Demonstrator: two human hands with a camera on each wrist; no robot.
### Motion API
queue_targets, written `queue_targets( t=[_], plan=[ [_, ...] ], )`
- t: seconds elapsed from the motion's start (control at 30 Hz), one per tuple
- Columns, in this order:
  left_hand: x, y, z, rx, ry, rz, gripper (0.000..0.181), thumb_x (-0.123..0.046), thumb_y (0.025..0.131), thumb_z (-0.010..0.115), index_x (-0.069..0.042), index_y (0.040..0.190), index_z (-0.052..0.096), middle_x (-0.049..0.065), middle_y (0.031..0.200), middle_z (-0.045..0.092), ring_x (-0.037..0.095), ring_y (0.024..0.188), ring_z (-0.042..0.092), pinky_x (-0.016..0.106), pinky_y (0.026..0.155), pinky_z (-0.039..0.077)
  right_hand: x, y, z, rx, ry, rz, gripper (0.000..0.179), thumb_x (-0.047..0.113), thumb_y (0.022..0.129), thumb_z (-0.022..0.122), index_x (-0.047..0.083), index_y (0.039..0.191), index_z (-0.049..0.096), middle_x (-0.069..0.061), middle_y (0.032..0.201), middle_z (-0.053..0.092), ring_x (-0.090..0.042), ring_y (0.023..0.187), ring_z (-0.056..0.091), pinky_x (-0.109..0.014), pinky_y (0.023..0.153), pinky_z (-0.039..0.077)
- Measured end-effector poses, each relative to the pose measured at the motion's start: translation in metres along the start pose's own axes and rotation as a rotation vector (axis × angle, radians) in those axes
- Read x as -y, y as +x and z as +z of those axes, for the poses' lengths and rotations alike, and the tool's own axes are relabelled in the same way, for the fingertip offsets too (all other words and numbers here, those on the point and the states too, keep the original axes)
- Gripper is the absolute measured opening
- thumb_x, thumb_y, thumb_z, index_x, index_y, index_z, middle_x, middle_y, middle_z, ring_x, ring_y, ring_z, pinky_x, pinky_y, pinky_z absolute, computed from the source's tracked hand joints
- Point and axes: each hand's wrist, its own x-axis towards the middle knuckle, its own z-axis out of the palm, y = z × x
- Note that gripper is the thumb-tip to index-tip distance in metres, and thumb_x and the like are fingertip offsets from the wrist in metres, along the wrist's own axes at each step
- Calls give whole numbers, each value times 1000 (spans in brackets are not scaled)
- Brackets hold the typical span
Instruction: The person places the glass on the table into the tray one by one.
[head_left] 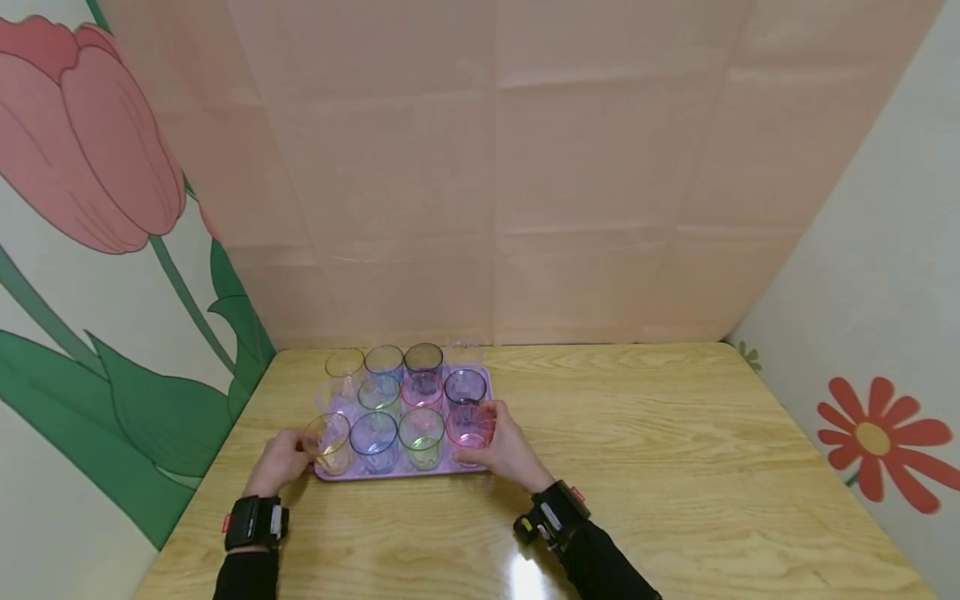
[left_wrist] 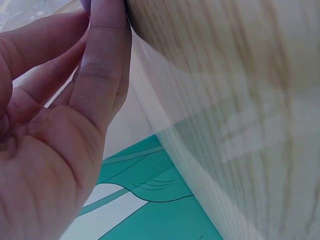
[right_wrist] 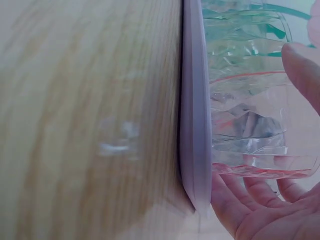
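Observation:
A purple tray holds several clear drinking glasses with coloured rims, standing in rows. At its front right corner my right hand grips the pink-rimmed glass, thumb in front and fingers round the far side. The right wrist view shows this glass upright on the tray. My left hand is at the tray's front left corner, beside the yellow-rimmed glass. In the left wrist view its thumb and fingertips pinch a purple edge, apparently the tray's; the contact is partly cut off.
Next to the pink one stand a green-rimmed glass and a blue-rimmed glass. The wooden table reaches to a pink-covered back wall. Painted side walls bound it left and right.

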Motion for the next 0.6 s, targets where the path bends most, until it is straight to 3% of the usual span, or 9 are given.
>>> queue_targets(
  t=[0.37,0.6],
  plan=[
    [0,1,-1,15,-3,-17,15,5,85,58,-4,73,61,13,90,65,25,82,58,33,70,48,4,-3,1,21,-71,25,89,24,69,95,-3,133,40,-26,129,56,-39,120,57,-54,104,46],
    [-1,2,-2,18,-12,-18,14,6,85,58,-2,74,62,13,91,65,25,82,59,33,70,50,6,0,-10,56,-49,49,94,21,67,95,-4,139,40,-25,135,52,-40,124,54,-54,106,44]
  ],
)
